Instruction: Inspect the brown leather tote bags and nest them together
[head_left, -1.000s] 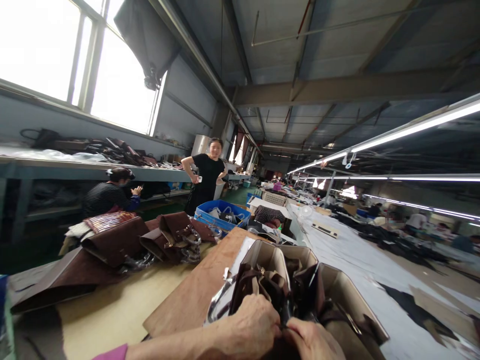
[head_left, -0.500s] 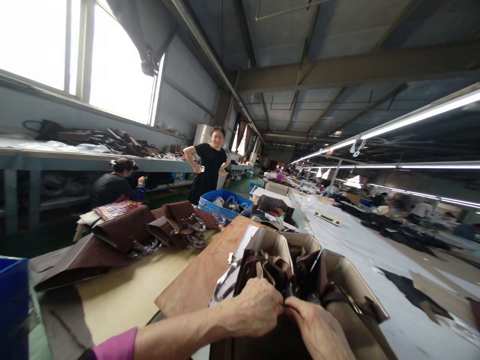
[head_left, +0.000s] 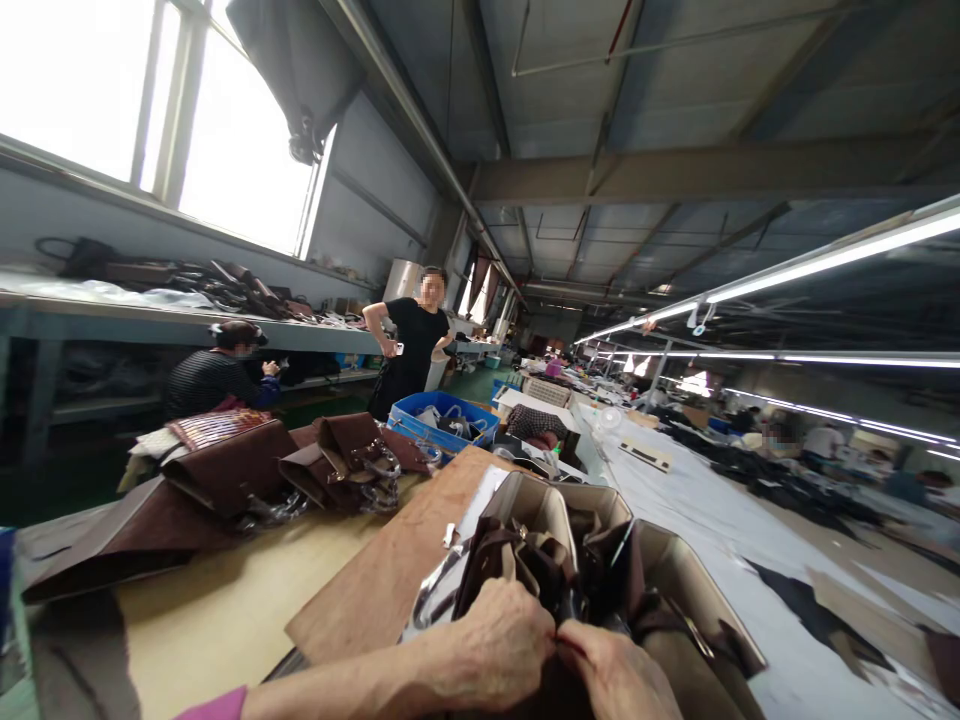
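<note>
My left hand (head_left: 504,640) is closed, its fingers bent and pressed onto the dark upper edge of a brown handbag. Close beside it, my right hand (head_left: 616,668) pinches the same edge, thumb towards the left hand. The exact bit between the fingertips is hidden by the hands. Just beyond them stand open brown handbags with stiff beige flaps (head_left: 679,565), crumpled dark lining and metal fittings. Clear plastic wrap (head_left: 433,600) shows at their left side.
A brown board (head_left: 390,560) lies left of the bags. Several finished-looking brown bags (head_left: 232,465) rest farther left. Behind stands a blue crate (head_left: 442,430), with a standing person (head_left: 412,345) past it. Another person (head_left: 214,380) sits near the window bench. A long white table (head_left: 667,500) runs along the right.
The view has tilted up and shifted slightly right, so the bags and crate appear lower and a little left. Both hands stay pressed together at the bag's edge.
</note>
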